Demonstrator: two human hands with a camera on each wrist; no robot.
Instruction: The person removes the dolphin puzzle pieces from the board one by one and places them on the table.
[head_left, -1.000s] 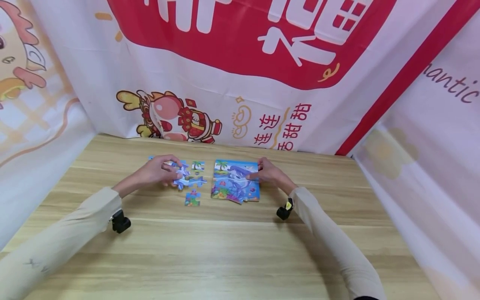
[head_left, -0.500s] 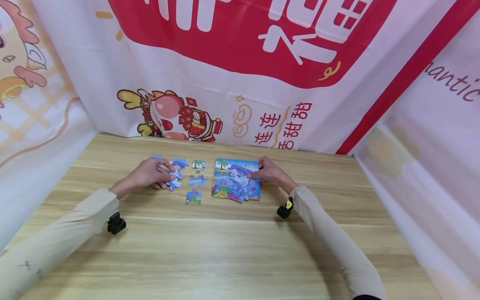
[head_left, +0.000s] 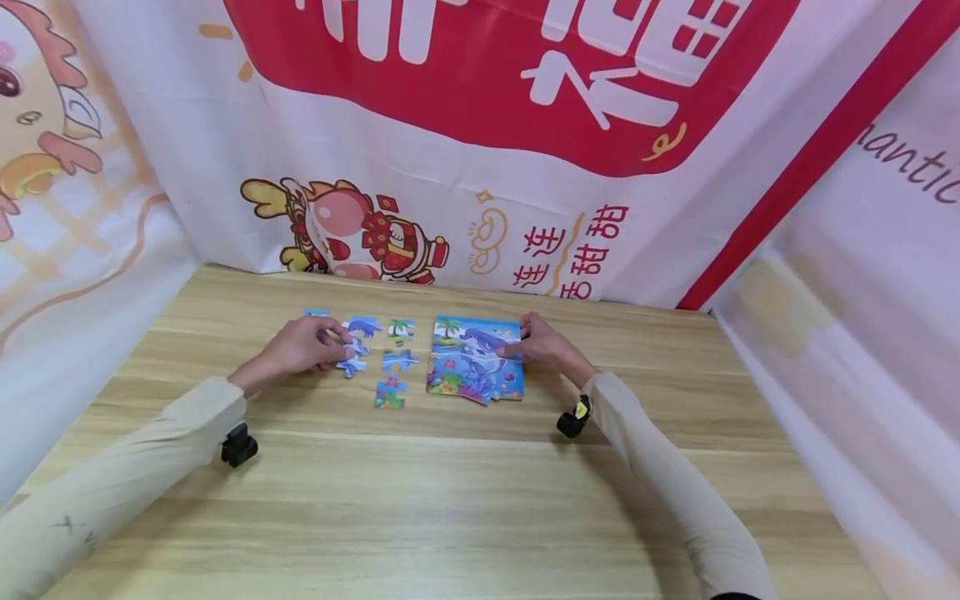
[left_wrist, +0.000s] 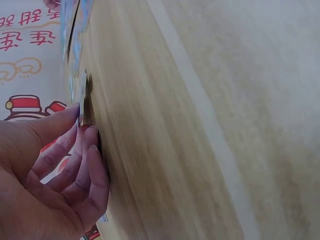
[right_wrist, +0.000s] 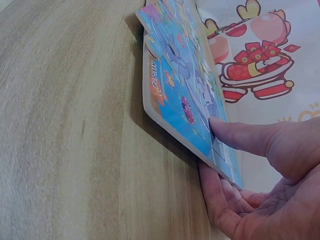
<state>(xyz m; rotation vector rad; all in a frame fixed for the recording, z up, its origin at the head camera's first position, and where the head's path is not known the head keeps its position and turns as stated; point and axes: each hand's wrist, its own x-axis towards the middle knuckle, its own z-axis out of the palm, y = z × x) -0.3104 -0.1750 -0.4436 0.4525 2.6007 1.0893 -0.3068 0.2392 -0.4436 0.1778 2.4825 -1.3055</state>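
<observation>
Both arms reach forward from the near corners over the wood-grain table (head_left: 450, 500), beige sleeves ending at the wrists, where 2 small black cameras (head_left: 239, 445) are strapped. The left hand (head_left: 302, 343) is turned inward, its thumb and curled fingers pinching a blue-and-lilac jigsaw piece (head_left: 352, 365), seen edge-on in the left wrist view. Just beyond the pinched piece lies a dolphin-print piece (head_left: 363, 326); a palm-tree piece (head_left: 401, 330), a blue interlocking piece (head_left: 400, 360) and a coral-print piece (head_left: 390, 392) line up between the hands. The right hand (head_left: 547, 345) grips the right edge of the dolphin jigsaw puzzle (head_left: 474, 358), thumb on the printed face, fingers underneath. Small white lettering at the puzzle's corner is too blurred to read. Behind, the white backdrop (head_left: 300, 142) carries red Chinese characters, 连 and 甜 each repeated, below large white characters on red, cut off at the top. On the right-hand sheet (head_left: 847, 333), "antic" is readable in dark script. The left sleeve bears a pen mark like an X
</observation>
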